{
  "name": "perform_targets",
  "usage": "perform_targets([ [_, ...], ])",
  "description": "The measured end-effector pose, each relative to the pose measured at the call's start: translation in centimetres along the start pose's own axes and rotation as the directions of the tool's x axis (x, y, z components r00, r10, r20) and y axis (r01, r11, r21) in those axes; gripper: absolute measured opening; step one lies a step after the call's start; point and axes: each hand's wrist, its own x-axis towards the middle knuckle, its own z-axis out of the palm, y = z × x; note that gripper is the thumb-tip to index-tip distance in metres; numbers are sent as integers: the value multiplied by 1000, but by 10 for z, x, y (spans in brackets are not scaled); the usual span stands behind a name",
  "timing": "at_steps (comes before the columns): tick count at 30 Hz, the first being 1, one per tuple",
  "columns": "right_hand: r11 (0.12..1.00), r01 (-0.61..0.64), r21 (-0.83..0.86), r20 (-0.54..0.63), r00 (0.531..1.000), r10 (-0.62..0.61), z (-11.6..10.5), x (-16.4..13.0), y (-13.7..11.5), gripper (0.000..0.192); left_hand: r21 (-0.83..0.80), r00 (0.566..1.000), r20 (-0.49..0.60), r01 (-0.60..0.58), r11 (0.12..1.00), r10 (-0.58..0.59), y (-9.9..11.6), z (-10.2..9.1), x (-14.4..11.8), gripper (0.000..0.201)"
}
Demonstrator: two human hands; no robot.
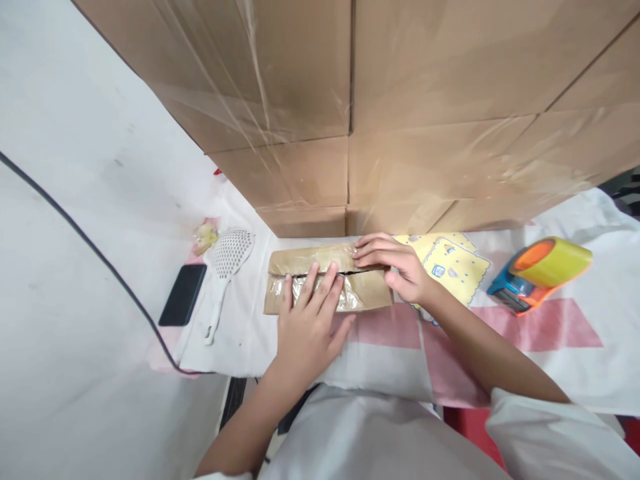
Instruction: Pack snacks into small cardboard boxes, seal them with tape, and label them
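A small brown cardboard box (370, 293) lies on the cloth in front of me, its two top flaps folded inward with a dark, uneven gap between them. Shiny clear plastic or tape shows along the near flap. My left hand (309, 320) lies on the near flap, fingers stretched out and slightly spread across the gap. On the box's right end rests my right hand (393, 267), fingers extended over the far flap and the thumb apart, near the right edge. Neither hand is wrapped around anything.
Behind the box rises a stack of large cartons (400, 160) under clear film. To the left are a white slotted skimmer (227, 267) and a black phone (183, 295). A tape dispenser (537, 273) with yellow tape stands right. A black cable (100, 240) crosses the left side.
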Motion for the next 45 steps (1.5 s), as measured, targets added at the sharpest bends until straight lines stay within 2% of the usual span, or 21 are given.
perform_targets([
  [4,979,-141,-149,89,984,155,-3,1,-9,50,43,999,11,44,998,-44,3,2,3,53],
  [9,939,-251,-234,273,910,312,-12,-1,-18,53,58,999,8,45,997,-45,5,2,3,50],
  [12,922,-312,-229,291,882,371,-15,-3,-18,52,78,997,36,71,994,-74,16,4,6,53],
  [15,908,-392,-149,269,868,418,-14,-3,-16,55,113,992,48,108,988,-114,32,8,10,60],
  [20,893,-439,-101,153,880,450,-1,-9,-26,57,109,996,21,89,990,-92,42,18,11,55],
  [22,875,-461,-147,10,884,467,2,-24,-33,56,89,997,2,79,993,-80,40,22,9,52],
  [24,853,-488,-185,-245,863,441,-3,-48,-42,51,65,997,-25,76,995,-75,37,25,7,50],
  [25,840,-505,-198,-410,821,397,-10,-64,-46,46,52,997,-40,75,996,-73,36,27,6,49],
  [26,827,-522,-207,-584,744,324,-20,-80,-50,41,40,996,-54,75,996,-73,36,28,6,49],
  [28,793,-572,-209,-861,492,128,-47,-115,-54,31,23,995,-60,78,997,-77,36,29,5,48],
  [29,777,-600,-190,-933,356,46,-64,-132,-54,28,19,995,-54,81,997,-80,35,29,6,48],
  [31,748,-661,-69,-988,150,41,-99,-160,-48,28,17,996,-31,87,996,-86,33,28,8,50],
  [32,754,-655,42,-995,43,93,-115,-170,-43,31,18,996,-17,88,996,-88,32,27,9,52],
  [33,749,-634,194,-974,-34,224,-129,-179,-36,34,19,996,-3,89,996,-89,30,26,10,53],
  [34,709,-636,306,-938,-72,340,-141,-185,-29,34,21,996,10,89,996,-89,28,25,12,55],
  [35,656,-660,366,-906,-91,414,-150,-189,-22,32,24,996,24,90,996,-91,27,24,13,56],
  [37,601,-697,392,-874,-77,480,-160,-194,-10,27,32,994,54,95,995,-97,27,21,14,59],
  [38,585,-725,364,-873,-47,485,-161,-195,-6,22,37,993,69,96,995,-98,27,19,14,60],
  [40,543,-799,258,-872,49,487,-160,-196,-3,17,48,991,92,90,995,-94,28,17,14,62],
  [43,465,-882,75,-874,167,457,-155,-198,-3,38,63,993,97,68,996,-74,22,16,18,62],
  [45,470,-882,25,-879,204,430,-151,-200,-3,45,64,996,79,47,997,-52,10,15,23,61],
])
